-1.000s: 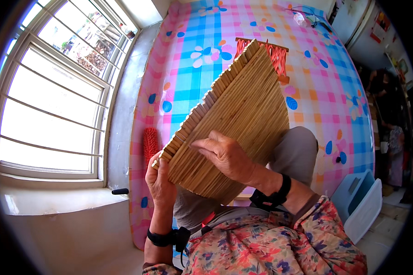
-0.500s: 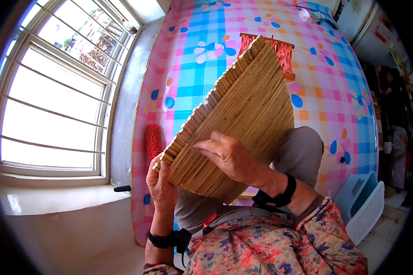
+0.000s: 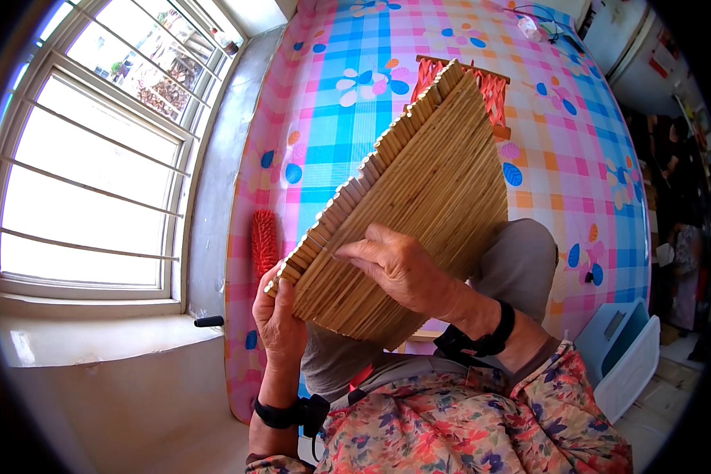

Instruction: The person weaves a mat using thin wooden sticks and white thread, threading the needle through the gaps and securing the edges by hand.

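A tan panel of thin plant stalks (image 3: 430,189) laid side by side rests slanted across my lap. Along its upper left edge runs a row of short cut stalks (image 3: 359,186). My left hand (image 3: 278,316) grips the panel's lower left corner, with the thumb on top and the other fingers hidden underneath. My right hand (image 3: 395,265) is over the panel close to that edge, its thumb and forefinger pinched together. Whatever lies between those fingertips is too small to make out.
A table with a checked, flowered cover (image 3: 332,118) spreads ahead. On it are a red bristly roll (image 3: 264,241) and a red woven piece with wooden bars (image 3: 494,99). At right stands a blue-grey plastic bin (image 3: 624,347); a barred window (image 3: 95,182) is at left.
My right hand has shifted very slightly right along the panel, still pinched. My left hand keeps the same hold on the corner.
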A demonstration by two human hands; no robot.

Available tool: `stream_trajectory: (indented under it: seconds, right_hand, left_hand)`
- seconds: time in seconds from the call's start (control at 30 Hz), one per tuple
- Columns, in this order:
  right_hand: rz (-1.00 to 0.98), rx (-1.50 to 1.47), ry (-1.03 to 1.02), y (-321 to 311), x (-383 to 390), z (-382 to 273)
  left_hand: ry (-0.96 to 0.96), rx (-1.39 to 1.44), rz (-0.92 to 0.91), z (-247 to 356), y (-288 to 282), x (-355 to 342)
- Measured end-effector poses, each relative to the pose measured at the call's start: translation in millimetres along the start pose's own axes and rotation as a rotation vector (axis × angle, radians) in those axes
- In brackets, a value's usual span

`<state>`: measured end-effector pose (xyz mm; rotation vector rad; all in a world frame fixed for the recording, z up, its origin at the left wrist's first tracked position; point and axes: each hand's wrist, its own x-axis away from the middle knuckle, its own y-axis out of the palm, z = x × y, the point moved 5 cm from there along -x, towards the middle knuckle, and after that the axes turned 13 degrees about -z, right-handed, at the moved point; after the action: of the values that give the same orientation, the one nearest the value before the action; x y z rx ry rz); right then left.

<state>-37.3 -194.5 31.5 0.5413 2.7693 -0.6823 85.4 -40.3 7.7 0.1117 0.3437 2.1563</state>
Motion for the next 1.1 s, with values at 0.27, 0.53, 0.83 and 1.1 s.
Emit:
stream_trajectory:
  seconds: [0.27, 0.53, 0.83, 1.1]
  right_hand:
    - [-0.018, 0.011, -0.017, 0, 1, -1]
    - [-0.057, 0.071, 0.018, -8, 6, -14]
    - [-0.149, 0.107, 0.115, -24, 51, -52]
    - [-0.17, 0.036, 0.371, -30, 121, -62]
  left_hand:
    - [0.001, 0.03, -0.016, -3, -2, 2]
    - [0.061, -0.162, -0.042, 7, 8, 10]
    - [0.178, -0.532, -0.243, 19, 50, 43]
    - [0.174, -0.672, -0.733, 16, 99, 69]
